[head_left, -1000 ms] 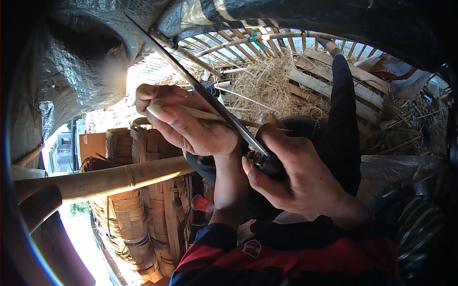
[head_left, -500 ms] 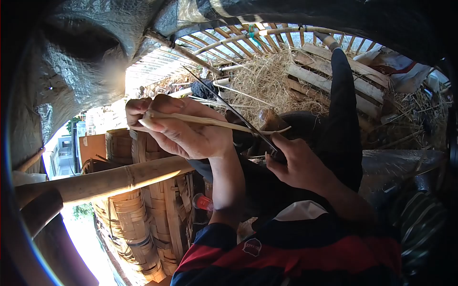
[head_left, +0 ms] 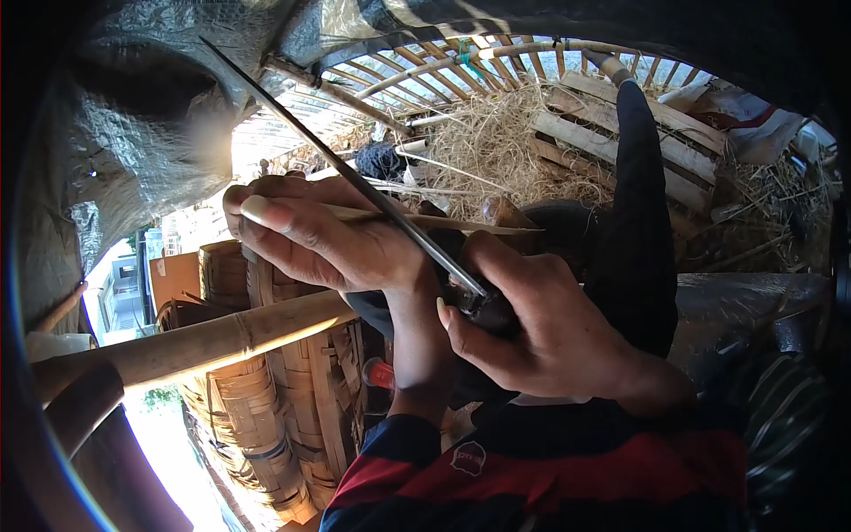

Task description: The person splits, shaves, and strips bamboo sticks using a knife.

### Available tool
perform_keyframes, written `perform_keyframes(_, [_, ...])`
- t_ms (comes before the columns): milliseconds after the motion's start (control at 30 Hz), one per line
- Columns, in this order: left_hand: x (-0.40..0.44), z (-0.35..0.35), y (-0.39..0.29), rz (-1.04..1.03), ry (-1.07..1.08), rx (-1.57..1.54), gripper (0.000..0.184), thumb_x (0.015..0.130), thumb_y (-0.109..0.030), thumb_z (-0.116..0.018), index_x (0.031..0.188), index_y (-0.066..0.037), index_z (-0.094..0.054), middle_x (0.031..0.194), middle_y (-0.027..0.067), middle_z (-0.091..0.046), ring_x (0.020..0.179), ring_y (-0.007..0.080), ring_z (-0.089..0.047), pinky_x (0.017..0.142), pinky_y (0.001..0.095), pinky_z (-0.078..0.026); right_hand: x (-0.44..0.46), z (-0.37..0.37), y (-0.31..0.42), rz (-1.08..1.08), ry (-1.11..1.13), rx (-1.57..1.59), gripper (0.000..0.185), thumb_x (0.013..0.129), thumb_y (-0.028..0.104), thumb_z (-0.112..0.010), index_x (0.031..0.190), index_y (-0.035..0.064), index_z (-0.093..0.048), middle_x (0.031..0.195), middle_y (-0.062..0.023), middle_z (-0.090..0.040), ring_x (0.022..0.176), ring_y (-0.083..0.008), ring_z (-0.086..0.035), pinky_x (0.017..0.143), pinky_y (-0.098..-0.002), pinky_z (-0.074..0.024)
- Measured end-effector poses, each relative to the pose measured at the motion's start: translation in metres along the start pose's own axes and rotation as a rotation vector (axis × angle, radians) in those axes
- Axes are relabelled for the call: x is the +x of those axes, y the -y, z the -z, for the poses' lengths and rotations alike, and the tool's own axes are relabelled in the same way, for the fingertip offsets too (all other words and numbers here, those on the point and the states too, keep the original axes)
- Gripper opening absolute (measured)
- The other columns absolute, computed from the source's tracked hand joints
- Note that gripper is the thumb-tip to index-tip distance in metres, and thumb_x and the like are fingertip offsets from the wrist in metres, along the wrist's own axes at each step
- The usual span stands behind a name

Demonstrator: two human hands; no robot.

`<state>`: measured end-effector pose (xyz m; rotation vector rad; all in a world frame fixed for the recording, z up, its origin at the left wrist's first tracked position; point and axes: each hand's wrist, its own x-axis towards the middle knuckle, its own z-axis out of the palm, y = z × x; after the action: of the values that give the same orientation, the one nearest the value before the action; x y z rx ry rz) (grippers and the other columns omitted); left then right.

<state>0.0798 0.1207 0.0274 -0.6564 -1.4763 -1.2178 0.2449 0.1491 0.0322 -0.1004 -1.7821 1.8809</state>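
My left hand (head_left: 332, 230) is closed around a thin, pale bamboo strip (head_left: 496, 228), whose far end sticks out to the right behind the knife. A long, narrow-bladed knife (head_left: 328, 155) slants across the picture, tip up at the left. Its dark handle is in my right hand (head_left: 558, 328), fingers wrapped round it. From this viewpoint the blade passes in front of the strip and my left hand; whether it touches the strip, I cannot tell. Most of the strip is hidden by my left hand.
A thick bamboo pole (head_left: 204, 341) runs across the left side, with tall woven bamboo baskets (head_left: 239, 426) below it. Straw (head_left: 501, 146) and a slatted wooden pallet (head_left: 656, 142) lie on the ground ahead. A red-capped bottle (head_left: 379, 373) stands near my left forearm.
My right hand has come left and nearer with the knife, and the blade now rises higher at the upper left. The strip has swung slightly, and my left hand has turned to cover more of it.
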Motion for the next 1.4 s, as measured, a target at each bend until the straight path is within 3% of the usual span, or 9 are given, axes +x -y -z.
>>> perform_keyframes(100, [0.004,0.009,0.002,-0.218,0.050,0.118,0.040,0.101,-0.014,-0.040,0.137,0.003,-0.038,0.131,0.0207,-0.048,0.124,0.0260,-0.048,0.099,0.0294,-0.046,0.003,0.000,-0.004,-0.003,0.013,-0.012,0.022,0.080,0.007,-0.065,0.090,-0.0010,-0.047,0.065,-0.0133,-0.052,0.053,-0.0232,-0.057,0.051,-0.0343,-0.0413])
perform_keyframes(200, [0.012,0.022,0.012,0.156,0.199,-0.244,0.042,0.101,-0.012,-0.037,0.140,0.003,-0.033,0.133,0.0203,-0.048,0.127,0.0295,-0.045,0.100,0.0321,-0.047,0.001,-0.003,-0.019,-0.012,0.002,-0.031,0.020,0.078,0.006,-0.065,0.087,-0.0007,-0.048,0.065,-0.0135,-0.051,0.054,-0.0241,-0.058,0.052,-0.0338,-0.0417])
perform_keyframes(233, [0.013,0.024,0.013,-0.180,0.222,0.020,0.042,0.102,-0.013,-0.037,0.140,0.004,-0.032,0.133,0.0192,-0.047,0.127,0.0281,-0.045,0.099,0.0322,-0.047,0.000,-0.003,-0.022,-0.006,-0.006,-0.043,0.020,0.077,0.006,-0.065,0.086,-0.0006,-0.048,0.065,-0.0136,-0.051,0.054,-0.0246,-0.059,0.052,-0.0334,-0.0420])
perform_keyframes(367, [0.012,0.026,0.022,-0.011,0.245,-0.281,0.044,0.102,-0.015,-0.037,0.142,0.003,-0.030,0.139,0.0173,-0.040,0.124,0.0259,-0.047,0.098,0.0314,-0.047,-0.008,0.000,-0.024,-0.135,0.050,-0.038,0.020,0.077,0.006,-0.065,0.085,-0.0001,-0.049,0.065,-0.0136,-0.052,0.056,-0.0256,-0.060,0.053,-0.0332,-0.0431])
perform_keyframes(567, [0.018,0.022,0.023,-0.492,0.160,0.154,0.035,0.103,-0.015,-0.034,0.133,0.001,-0.043,0.121,0.0150,-0.045,0.099,0.0199,-0.054,0.080,0.0268,-0.050,-0.021,-0.009,-0.046,-0.104,-0.047,-0.079,0.018,0.076,0.007,-0.066,0.084,0.0017,-0.050,0.064,-0.0118,-0.054,0.056,-0.0234,-0.060,0.054,-0.0325,-0.0440])
perform_keyframes(867, [0.021,0.021,0.032,0.149,0.125,-0.415,0.034,0.103,-0.026,-0.037,0.115,0.002,-0.051,0.098,0.0035,-0.050,0.082,0.0081,-0.049,0.071,0.0238,-0.043,-0.051,-0.004,-0.088,-0.148,0.010,-0.258,0.028,0.075,0.009,-0.069,0.095,0.0011,-0.050,0.069,-0.0161,-0.062,0.064,-0.0340,-0.065,0.056,-0.0382,-0.0511])
perform_keyframes(967, [0.016,0.015,0.040,-0.233,0.042,-0.165,0.029,0.102,-0.028,-0.040,0.106,-0.002,-0.051,0.092,0.0023,-0.051,0.079,0.0062,-0.049,0.069,0.0227,-0.042,-0.062,-0.003,-0.111,-0.244,-0.009,-0.305,0.030,0.075,0.009,-0.069,0.098,0.0006,-0.051,0.067,-0.0155,-0.062,0.064,-0.0333,-0.065,0.057,-0.0380,-0.0513])
perform_keyframes(1133, [0.022,0.018,0.016,0.449,0.051,-0.577,0.024,0.102,-0.028,-0.040,0.099,-0.006,-0.048,0.087,0.0016,-0.051,0.071,0.0051,-0.046,0.065,0.0212,-0.040,-0.047,-0.011,-0.096,-0.198,-0.144,-0.228,0.027,0.081,0.012,-0.065,0.097,-0.0028,-0.050,0.060,-0.0160,-0.058,0.057,-0.0346,-0.063,0.051,-0.0392,-0.0481])
perform_keyframes(1400, [0.016,0.013,0.005,0.339,0.105,-0.565,0.026,0.102,-0.027,-0.041,0.107,-0.002,-0.048,0.092,0.0038,-0.053,0.082,0.0102,-0.048,0.075,0.0257,-0.041,-0.004,-0.012,-0.031,-0.053,-0.023,0.008,0.024,0.084,0.015,-0.064,0.094,-0.0024,-0.051,0.060,-0.0181,-0.057,0.055,-0.0350,-0.062,0.050,-0.0403,-0.0465])
